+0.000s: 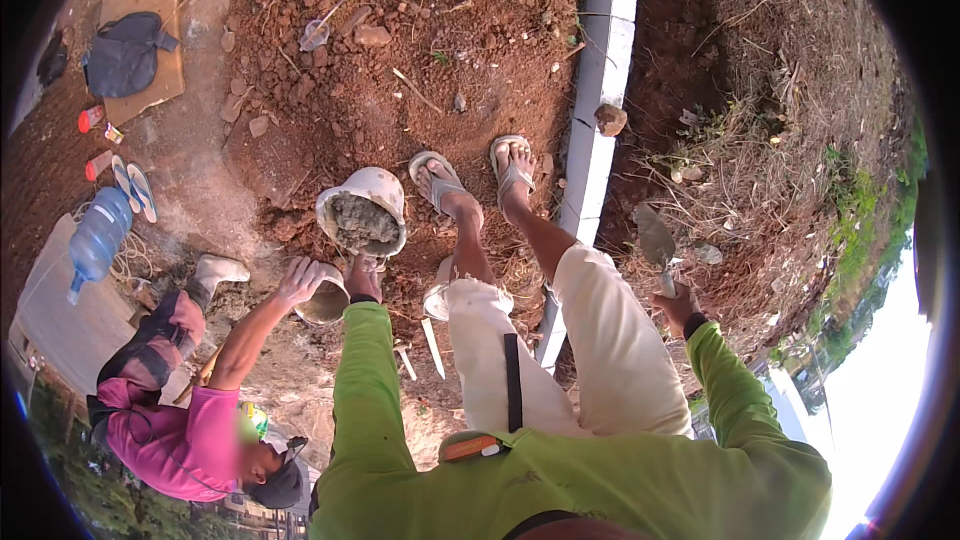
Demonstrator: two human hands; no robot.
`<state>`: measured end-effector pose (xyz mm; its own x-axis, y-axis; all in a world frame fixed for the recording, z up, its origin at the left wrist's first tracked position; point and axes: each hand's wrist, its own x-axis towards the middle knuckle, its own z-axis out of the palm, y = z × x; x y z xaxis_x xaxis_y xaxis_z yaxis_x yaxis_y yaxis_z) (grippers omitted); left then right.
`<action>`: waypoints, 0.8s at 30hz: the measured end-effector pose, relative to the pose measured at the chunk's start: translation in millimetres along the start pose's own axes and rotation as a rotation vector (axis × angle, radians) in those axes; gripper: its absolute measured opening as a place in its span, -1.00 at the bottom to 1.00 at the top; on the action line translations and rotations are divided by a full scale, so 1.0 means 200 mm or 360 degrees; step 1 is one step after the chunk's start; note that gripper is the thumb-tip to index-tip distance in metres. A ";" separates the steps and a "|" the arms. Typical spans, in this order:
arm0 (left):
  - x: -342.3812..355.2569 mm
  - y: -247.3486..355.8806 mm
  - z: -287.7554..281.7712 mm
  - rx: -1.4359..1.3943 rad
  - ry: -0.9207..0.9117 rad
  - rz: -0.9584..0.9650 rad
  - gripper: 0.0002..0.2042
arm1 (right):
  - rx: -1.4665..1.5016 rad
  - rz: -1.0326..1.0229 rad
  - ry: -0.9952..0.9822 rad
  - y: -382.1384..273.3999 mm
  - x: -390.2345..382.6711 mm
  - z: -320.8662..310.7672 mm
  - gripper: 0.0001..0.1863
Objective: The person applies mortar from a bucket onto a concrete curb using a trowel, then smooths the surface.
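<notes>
Head view: the two hands are well apart. The left hand (366, 276), at left, appears closed on the near rim of the white bucket (383, 186); the co-worker's reach beside it makes the exact grip hard to verify. The bucket is located left of the feet, mouth facing the near side, apparently tilted; whether its base bears on the soil (480, 20) cannot be determined. It contains a grey wet mix (362, 224), probably mortar. The right hand (680, 307), at right, is closed around the handle of a trowel (655, 236), blade pointing to the far side over the ground beyond the concrete strip (606, 50). The blade is grey; a load cannot be told from a coating. Status, as judged: the mix is prepared and in the bucket, and the trowel is in hand. A considerable quantity of mix remains undischarged. The strip stands in place, running from far to near at the right of the feet, with a stone (610, 120) at its right edge; no fresh mix is discernible on its visible top. A co-worker (195, 440), near left, extends one arm to a second bucket (324, 304), just left of the left hand; its contents cannot be confirmed.
</notes>
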<state>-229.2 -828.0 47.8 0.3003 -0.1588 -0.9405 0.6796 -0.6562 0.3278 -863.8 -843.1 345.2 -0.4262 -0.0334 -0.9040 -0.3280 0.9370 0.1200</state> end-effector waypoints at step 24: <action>-1.06 0.65 2.77 0.1287 -0.0938 0.0725 -0.82 | 0.0667 -0.0392 0.0529 -0.53 0.19 0.28 -0.74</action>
<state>-575.4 -1288.6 240.5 -0.1011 -0.6953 -0.7116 -0.1176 -0.7019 0.7025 -797.8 -924.0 275.7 -0.6432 -0.3113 -0.6996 -0.1183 0.9430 -0.3110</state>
